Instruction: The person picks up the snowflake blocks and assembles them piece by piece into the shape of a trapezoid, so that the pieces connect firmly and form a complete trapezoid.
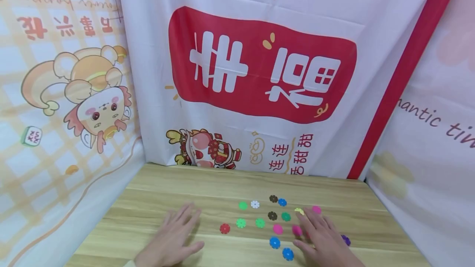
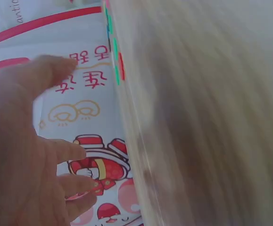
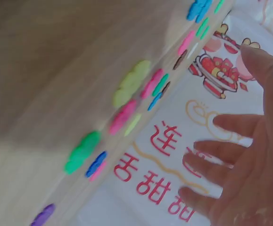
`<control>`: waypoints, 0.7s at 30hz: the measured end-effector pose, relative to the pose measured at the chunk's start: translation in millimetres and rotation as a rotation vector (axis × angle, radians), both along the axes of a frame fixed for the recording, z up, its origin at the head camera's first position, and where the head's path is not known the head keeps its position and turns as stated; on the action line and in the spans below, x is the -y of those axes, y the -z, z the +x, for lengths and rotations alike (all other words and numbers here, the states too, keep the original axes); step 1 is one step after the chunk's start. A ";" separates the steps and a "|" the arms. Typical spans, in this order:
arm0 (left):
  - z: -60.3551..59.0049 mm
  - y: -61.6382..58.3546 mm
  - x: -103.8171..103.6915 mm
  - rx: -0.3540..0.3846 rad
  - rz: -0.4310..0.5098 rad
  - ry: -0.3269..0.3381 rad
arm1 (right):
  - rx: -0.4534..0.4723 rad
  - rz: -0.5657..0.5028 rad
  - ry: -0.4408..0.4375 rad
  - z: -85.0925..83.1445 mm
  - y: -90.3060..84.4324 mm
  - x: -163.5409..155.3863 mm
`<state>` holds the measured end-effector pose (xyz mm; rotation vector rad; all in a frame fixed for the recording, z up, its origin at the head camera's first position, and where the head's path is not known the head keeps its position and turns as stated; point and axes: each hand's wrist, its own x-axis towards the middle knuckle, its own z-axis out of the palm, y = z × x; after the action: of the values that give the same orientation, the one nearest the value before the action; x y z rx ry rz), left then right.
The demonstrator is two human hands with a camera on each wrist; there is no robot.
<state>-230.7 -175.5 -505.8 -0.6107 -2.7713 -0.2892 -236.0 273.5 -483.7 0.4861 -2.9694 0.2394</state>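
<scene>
Flat notched plastic discs in several colours lie scattered on the wooden table (image 1: 178,184). My left hand (image 1: 172,236) is over the left part of the table, fingers spread, with a red disc (image 1: 224,228) the nearest piece to its right. In the left wrist view the left hand (image 2: 18,141) holds nothing. My right hand (image 1: 320,238) hovers with fingers extended over the right-hand discs and hides some of them. A yellow disc (image 1: 299,211) shows at its fingertips, and a pink disc (image 1: 297,230) beside its thumb. The right wrist view shows the right hand (image 3: 249,155) holding nothing.
Blue discs (image 1: 287,254) lie near the front, with green (image 1: 260,223), white (image 1: 255,204) and brown (image 1: 272,216) ones farther back. A purple disc (image 1: 346,240) sits right of the right hand. Printed cloth (image 1: 156,94) hangs along the table's back and sides.
</scene>
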 end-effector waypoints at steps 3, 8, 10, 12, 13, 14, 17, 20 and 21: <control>-2.9 -1.2 -3.2 0.055 0.019 0.045 | 0.037 -0.007 -0.075 -6.3 -5.9 12.0; -8.8 -1.1 -12.9 0.128 0.062 0.119 | 0.036 0.019 -0.233 -18.6 -8.9 38.3; -11.8 -0.4 -17.5 0.147 0.070 0.136 | -0.040 0.033 -0.319 -23.6 -7.4 48.8; -15.4 0.9 -21.6 0.150 0.075 0.150 | -0.133 0.053 -0.397 -29.1 -4.8 58.5; -17.3 1.5 -23.7 0.154 0.077 0.155 | -0.169 0.064 -0.421 -31.7 -3.8 63.2; -19.2 2.1 -25.5 0.155 0.077 0.157 | -0.182 0.069 -0.439 -34.5 -3.5 68.0; -24.8 4.0 -30.3 0.162 0.082 0.163 | -0.139 0.067 -0.460 -43.8 -3.0 82.4; -30.8 4.8 -35.4 0.175 0.077 0.168 | -0.028 0.037 -0.466 -54.7 -4.3 96.2; -32.5 4.5 -37.1 0.182 0.074 0.170 | 0.000 0.029 -0.468 -58.2 -4.6 100.7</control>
<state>-263.2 -138.4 -510.3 -0.8409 -2.8686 -0.5055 -294.2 172.9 -479.1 1.1795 -2.8167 0.2370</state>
